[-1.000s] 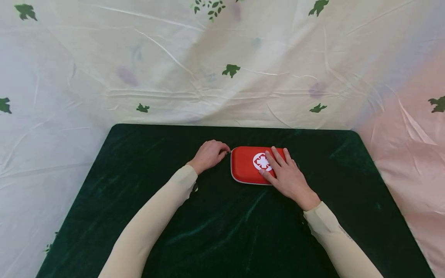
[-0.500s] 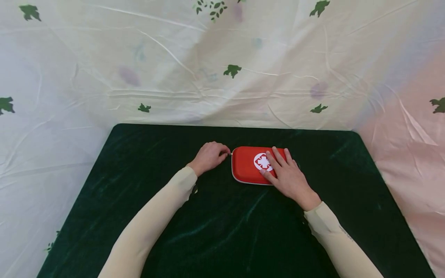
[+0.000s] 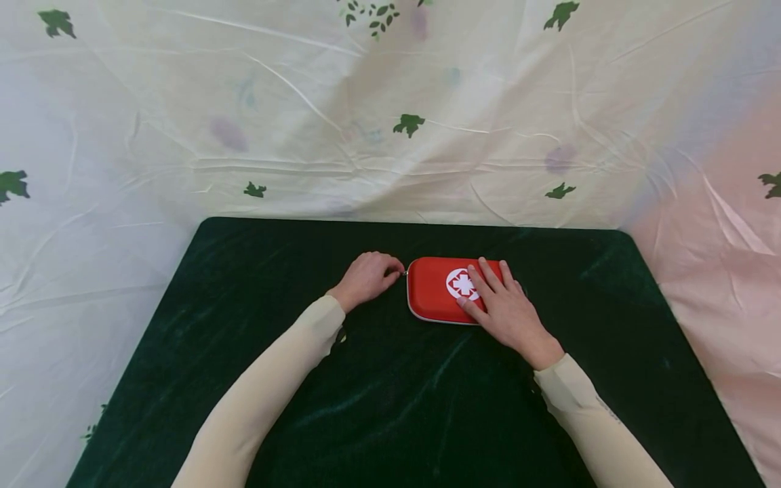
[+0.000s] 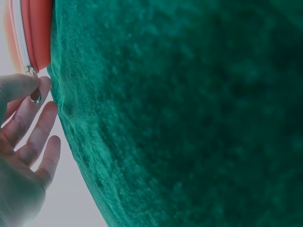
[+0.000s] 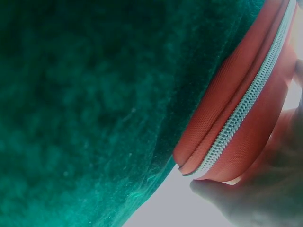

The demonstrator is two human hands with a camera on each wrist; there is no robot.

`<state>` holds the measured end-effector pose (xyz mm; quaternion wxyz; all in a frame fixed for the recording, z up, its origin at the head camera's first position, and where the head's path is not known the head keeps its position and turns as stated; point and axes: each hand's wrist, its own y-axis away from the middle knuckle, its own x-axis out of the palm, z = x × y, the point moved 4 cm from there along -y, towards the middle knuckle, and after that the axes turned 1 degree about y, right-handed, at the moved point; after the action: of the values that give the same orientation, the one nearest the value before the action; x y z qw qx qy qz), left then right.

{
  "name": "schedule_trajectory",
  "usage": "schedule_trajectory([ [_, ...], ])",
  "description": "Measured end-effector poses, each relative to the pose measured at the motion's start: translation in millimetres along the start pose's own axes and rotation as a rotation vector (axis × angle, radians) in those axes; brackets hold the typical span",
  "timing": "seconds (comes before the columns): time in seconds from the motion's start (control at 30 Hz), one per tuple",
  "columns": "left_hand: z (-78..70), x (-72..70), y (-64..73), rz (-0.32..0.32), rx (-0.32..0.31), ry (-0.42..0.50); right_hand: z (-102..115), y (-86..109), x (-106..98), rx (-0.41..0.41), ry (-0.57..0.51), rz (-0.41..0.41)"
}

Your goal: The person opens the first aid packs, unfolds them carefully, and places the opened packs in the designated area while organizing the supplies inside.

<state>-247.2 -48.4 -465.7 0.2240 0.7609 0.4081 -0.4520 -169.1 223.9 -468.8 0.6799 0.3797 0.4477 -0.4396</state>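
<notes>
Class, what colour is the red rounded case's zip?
Silvery grey: the toothed zip on the red rounded case shows best in the right wrist view.

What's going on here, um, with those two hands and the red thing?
A person is handling a red zippered case that lies on a dark green cloth. Their right hand rests flat on top, partly covering a white emblem. Their left hand has a pinching grip on the zipper pull at the case's left end. The zipper teeth visible up close look closed.
</notes>
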Motion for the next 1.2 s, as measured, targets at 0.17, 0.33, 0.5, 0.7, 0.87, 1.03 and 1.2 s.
schedule_trajectory([
  [0.17, -1.1, 0.0, 2.8, 0.002, 0.005, -0.005, 1, 0.1, 0, -0.002, 0.001, -0.003],
  [0.33, -1.0, 0.5, 5.2, 0.004, 0.013, -0.008, 0, 0.1, 0, -0.005, 0.001, -0.005],
  [0.5, -3.4, 0.0, 7.7, 0.005, 0.020, -0.006, -1, -0.2, 1, -0.002, 0.004, -0.003],
  [0.7, -4.3, 0.5, 10.1, 0.002, 0.023, -0.001, -1, -0.3, 0, 0.001, -0.001, 0.002],
  [0.87, -4.9, -0.1, 10.7, -0.001, 0.024, 0.016, -3, -3.3, -1, -0.003, -0.002, 0.005],
  [1.03, -5.8, -0.5, 11.5, -0.003, 0.025, 0.028, -4, -6.4, -3, -0.011, -0.004, 0.008],
  [1.2, -5.7, 0.6, 12.2, -0.009, 0.029, 0.026, -5, -9.7, -4, -0.019, -0.004, 0.006],
])
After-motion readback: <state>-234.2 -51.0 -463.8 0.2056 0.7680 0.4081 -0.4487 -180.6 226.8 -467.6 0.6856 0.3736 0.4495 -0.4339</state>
